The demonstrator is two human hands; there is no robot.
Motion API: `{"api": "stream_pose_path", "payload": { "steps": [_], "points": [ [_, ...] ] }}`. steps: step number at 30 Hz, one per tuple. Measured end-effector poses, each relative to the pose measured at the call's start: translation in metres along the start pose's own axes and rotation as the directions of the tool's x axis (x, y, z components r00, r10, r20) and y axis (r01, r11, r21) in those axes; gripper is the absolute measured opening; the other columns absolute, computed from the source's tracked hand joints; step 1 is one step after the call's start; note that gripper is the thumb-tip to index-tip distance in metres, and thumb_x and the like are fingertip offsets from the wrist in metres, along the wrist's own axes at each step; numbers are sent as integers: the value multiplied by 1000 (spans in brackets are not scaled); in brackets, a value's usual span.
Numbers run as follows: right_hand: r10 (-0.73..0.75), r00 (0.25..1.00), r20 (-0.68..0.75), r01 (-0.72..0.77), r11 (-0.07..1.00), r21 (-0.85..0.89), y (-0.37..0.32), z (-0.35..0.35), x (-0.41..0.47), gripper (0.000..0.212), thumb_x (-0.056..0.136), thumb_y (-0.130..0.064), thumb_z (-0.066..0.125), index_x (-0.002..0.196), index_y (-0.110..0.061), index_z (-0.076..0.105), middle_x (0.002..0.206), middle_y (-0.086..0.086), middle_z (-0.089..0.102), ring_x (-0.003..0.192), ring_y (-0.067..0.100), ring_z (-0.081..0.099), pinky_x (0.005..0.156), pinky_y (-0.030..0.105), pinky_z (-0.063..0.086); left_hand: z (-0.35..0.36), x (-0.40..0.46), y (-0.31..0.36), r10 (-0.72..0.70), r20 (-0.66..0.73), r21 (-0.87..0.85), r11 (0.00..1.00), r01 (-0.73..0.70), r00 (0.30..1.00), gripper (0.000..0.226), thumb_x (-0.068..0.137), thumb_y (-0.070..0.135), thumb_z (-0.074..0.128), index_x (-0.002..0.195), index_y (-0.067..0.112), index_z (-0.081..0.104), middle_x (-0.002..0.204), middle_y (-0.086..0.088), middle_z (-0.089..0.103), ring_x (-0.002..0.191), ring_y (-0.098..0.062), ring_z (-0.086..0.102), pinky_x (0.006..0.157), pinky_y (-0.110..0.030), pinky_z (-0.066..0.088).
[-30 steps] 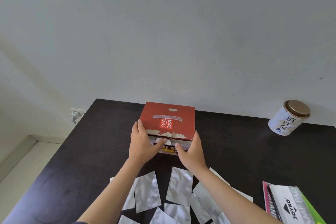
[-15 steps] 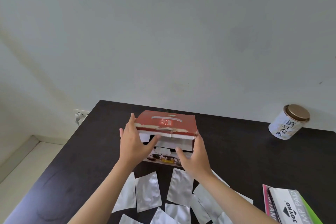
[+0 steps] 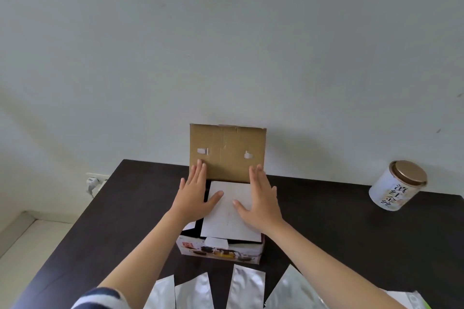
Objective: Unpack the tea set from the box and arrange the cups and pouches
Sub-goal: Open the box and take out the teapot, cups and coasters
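The tea set box (image 3: pixel 221 252) stands on the dark table (image 3: pixel 339 233) with its lid (image 3: pixel 228 150) swung up, brown cardboard underside facing me. A white sheet (image 3: pixel 231 223) covers what is inside the box, so no cups are visible. My left hand (image 3: pixel 194 193) lies flat with fingers spread, fingertips on the lid's lower left and thumb on the white sheet. My right hand (image 3: pixel 261 198) lies flat the same way at the lid's lower right. Several silver pouches (image 3: pixel 247 288) lie on the table in front of the box.
A white tea tin with a gold lid (image 3: pixel 398 185) lies tilted at the far right of the table. The wall stands right behind the box. A wall socket with a plug (image 3: pixel 94 182) is off the table's left far corner.
The red lid went from closed to half lifted to fully upright. Both hands moved from the box's front edge up onto the raised lid and white sheet. The camera moved closer.
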State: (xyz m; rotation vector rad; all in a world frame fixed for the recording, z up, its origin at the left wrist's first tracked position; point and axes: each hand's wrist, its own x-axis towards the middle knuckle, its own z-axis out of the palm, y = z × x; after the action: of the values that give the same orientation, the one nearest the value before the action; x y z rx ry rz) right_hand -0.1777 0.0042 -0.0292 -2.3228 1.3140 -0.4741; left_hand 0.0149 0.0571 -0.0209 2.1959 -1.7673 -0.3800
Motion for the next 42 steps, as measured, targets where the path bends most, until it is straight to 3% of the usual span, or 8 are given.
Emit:
{"api": "stream_pose_path", "payload": {
  "steps": [7,11,18,21,27,32,36,42],
  "points": [
    [30,990,138,-14,993,-114,3,17,-1,73,95,-55,36,154,-24,7,159,4,-24,144,20,-26,116,48,-5,14,6,-13,-18,3,-24,1000,18,1000,67,98,50,25,152,16,4,158,8,-14,144,-9,-15,117,-45,1],
    [4,984,179,33,978,-205,0,15,-3,67,98,-53,28,154,-23,7,159,9,-21,145,26,-24,114,48,-11,12,10,-20,-11,-10,-183,983,9,1000,53,102,33,28,151,16,15,158,10,-3,145,-7,-8,120,-47,6],
    [-122,946,301,192,957,-217,-22,18,-17,64,99,-51,29,153,-24,9,160,15,-13,146,33,-20,114,50,-13,7,7,-41,86,41,-158,984,-79,995,49,103,29,28,150,29,13,152,22,-6,139,2,-11,116,-50,2],
    [-182,918,352,259,948,-183,-31,22,-26,61,98,-54,28,152,-33,11,159,15,-17,144,33,-24,113,48,-16,9,8,-41,84,11,-198,977,-81,996,49,103,27,29,149,30,16,152,22,-3,140,2,-9,116,-51,3],
    [-241,890,388,341,916,-213,-35,22,-31,68,81,-64,-3,146,-53,9,158,15,-22,143,36,-27,106,51,-23,10,9,-44,83,-3,-257,963,-81,997,48,102,22,31,148,32,20,153,23,1,140,4,-6,115,-54,4],
    [-234,881,412,357,900,-251,-35,24,-29,48,97,-58,10,145,-55,10,157,17,-24,141,39,-29,107,62,-18,11,10,-47,92,-12,-296,951,-91,996,48,102,20,32,148,32,23,154,22,3,141,3,-5,114,-57,3],
    [-262,872,414,369,906,-206,-38,17,-28,41,101,-47,23,141,-50,20,159,14,-19,143,37,-26,109,61,-14,11,11,-48,95,-23,-316,944,-97,995,48,102,20,33,148,31,25,153,23,5,141,3,-4,113,-58,4],
    [-347,910,227,383,914,-137,-47,-22,-33,42,96,-54,30,135,-39,26,161,12,1,148,33,-4,115,59,1,11,9,-48,103,-19,-314,944,-104,995,46,103,27,31,148,32,24,154,23,4,141,3,-4,113,-58,4]
  ]
}}
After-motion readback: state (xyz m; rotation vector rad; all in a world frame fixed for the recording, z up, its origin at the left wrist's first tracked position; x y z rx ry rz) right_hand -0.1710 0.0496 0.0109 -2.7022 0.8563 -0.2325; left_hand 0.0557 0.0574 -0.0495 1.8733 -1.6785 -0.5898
